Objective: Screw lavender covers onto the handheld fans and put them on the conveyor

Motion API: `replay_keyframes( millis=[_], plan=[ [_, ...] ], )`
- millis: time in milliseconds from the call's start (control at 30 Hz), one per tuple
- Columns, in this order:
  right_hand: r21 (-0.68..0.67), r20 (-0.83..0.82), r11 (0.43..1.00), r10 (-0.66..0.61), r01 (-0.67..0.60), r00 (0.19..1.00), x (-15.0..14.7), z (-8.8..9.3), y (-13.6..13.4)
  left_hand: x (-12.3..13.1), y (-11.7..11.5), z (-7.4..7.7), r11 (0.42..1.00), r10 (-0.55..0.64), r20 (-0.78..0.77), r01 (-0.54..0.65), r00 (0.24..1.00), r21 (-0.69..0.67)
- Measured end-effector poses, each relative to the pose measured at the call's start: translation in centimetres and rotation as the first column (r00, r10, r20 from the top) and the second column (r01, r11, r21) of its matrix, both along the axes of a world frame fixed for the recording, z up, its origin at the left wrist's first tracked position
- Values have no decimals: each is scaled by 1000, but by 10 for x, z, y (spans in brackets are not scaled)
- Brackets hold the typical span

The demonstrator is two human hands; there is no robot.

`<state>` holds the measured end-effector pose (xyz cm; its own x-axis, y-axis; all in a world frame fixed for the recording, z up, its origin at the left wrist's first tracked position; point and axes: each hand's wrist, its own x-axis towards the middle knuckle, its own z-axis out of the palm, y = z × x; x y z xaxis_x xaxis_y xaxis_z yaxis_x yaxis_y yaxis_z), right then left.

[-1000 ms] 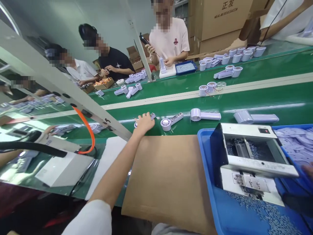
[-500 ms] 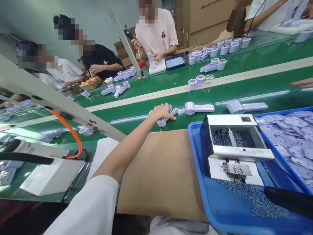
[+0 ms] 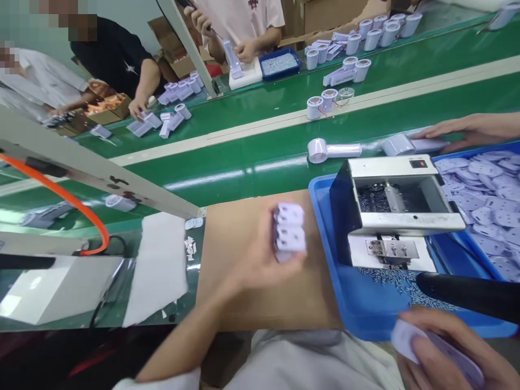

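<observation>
My left hand (image 3: 260,257) is closed around a pair of white plastic housings (image 3: 290,230), held side by side over the cardboard sheet (image 3: 235,227); motion blurs them slightly. At the lower right, my right hand (image 3: 450,346) grips white flat plastic cover plates (image 3: 408,338), more than one by the look of it. Beside that hand stands a blue tray (image 3: 325,244) with a screw feeder (image 3: 406,222) in it and many small loose screws (image 3: 390,281). A black rod-shaped handle (image 3: 467,292) juts in over the tray.
A blue bin (image 3: 495,149) of flat covers stands on the right. On the green conveyor (image 3: 227,168) lies a cup-ended housing (image 3: 335,150); a co-worker's hand (image 3: 479,130) touches another. A white metal post (image 3: 134,184) slants across the left. Co-workers sit opposite.
My left hand has come back from the conveyor to above the cardboard, bringing the housings. My right hand has entered view with cover plates. A co-worker's hand has reached the right-hand housing.
</observation>
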<state>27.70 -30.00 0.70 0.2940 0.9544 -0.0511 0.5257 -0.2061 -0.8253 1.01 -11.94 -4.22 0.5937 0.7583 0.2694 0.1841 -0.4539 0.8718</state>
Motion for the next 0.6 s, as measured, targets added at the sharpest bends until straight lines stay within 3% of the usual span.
replay_keyframes(
  millis=[67,167,267,433,500,600],
  plan=[
    [-19,-37,1000,-1,0,999,-23,4,10,1,-38,-11,997,-60,68,63,996,-46],
    [-20,-89,1000,11,-12,996,-40,11,48,8,-64,-25,989,-64,181,87,981,-123],
    [-29,-183,999,36,-42,982,-50,7,70,13,-66,-37,993,-47,249,72,967,-92],
    [-36,-435,984,143,-176,889,-62,-15,72,22,-67,-60,993,-119,336,118,934,22],
    [-24,-453,982,158,-189,877,-62,-19,74,26,-68,-67,990,-130,399,95,908,108],
    [-27,-369,996,74,-91,926,-62,-15,76,31,-68,-69,983,-98,435,19,895,181]
  ],
)
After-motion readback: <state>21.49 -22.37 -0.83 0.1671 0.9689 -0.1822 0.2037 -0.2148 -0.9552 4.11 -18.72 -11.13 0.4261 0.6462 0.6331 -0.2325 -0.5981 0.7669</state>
